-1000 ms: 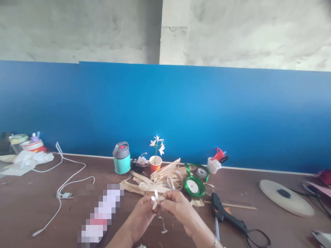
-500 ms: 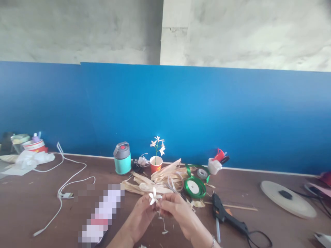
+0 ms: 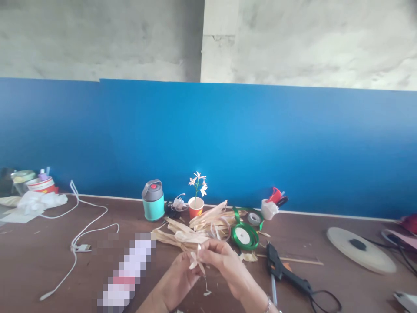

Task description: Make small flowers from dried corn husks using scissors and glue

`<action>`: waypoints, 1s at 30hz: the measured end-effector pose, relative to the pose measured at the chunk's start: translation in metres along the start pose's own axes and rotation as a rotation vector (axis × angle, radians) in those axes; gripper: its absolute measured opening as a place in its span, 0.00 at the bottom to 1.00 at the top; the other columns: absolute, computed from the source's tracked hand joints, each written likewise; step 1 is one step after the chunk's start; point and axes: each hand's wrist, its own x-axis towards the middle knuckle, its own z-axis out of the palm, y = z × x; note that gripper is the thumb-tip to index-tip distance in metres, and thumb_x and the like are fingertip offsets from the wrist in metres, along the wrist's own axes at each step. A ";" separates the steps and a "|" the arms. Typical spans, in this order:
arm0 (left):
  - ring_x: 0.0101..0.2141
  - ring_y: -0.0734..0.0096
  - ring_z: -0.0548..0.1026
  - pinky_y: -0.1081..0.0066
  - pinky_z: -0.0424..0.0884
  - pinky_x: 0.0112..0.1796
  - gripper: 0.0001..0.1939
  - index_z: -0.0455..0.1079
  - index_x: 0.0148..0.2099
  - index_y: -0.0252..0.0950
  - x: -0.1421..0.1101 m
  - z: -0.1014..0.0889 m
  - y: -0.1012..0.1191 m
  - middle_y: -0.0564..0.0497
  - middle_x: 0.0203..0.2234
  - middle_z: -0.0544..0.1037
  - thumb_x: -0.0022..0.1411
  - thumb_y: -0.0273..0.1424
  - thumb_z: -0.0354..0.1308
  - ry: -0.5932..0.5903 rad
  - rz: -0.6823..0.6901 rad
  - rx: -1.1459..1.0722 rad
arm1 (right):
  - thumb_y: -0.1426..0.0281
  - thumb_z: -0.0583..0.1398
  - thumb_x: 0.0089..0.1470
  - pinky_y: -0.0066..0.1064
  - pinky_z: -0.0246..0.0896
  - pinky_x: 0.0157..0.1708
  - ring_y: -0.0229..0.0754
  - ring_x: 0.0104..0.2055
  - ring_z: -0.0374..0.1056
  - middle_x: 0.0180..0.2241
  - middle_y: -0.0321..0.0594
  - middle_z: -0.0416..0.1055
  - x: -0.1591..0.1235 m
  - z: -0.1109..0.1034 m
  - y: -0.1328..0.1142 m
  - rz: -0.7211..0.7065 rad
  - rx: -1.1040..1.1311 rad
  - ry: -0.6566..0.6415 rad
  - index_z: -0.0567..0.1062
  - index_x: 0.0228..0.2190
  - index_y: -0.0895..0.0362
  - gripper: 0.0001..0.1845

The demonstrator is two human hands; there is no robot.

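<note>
A small cream-white flower of dried corn husk (image 3: 194,261) sits between the person's two hands, held above a brown wooden tabletop (image 3: 48,269) near the bottom of the view. Its long axis runs roughly up and down with a slight tilt: one narrow petal slants down and to the right, and a thin pale husk strip (image 3: 206,284) hangs below it, ending in a small curl just above the table. The petals are slender, pointed and slightly twisted. The right hand (image 3: 224,265) is closed to a narrow pinch, its fingertips (image 3: 202,248) on the top of the flower. The left hand (image 3: 177,278) is curled narrowly and holds the flower from beneath, though the hands hide which of its fingers touch. Just beyond the hands lies a loose pile of long tan corn husk strips (image 3: 185,237), beside a spool of glossy green satin ribbon (image 3: 243,237). A black hot glue gun (image 3: 276,265) lies to the right.
</note>
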 end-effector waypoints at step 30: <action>0.28 0.67 0.70 0.67 0.64 0.36 0.16 0.74 0.28 0.30 0.003 -0.001 0.006 0.48 0.22 0.74 0.55 0.41 0.62 -0.092 0.088 0.082 | 0.64 0.67 0.41 0.24 0.49 0.26 0.31 0.22 0.59 0.19 0.35 0.70 0.009 -0.008 0.020 0.054 0.076 -0.059 0.74 0.19 0.61 0.12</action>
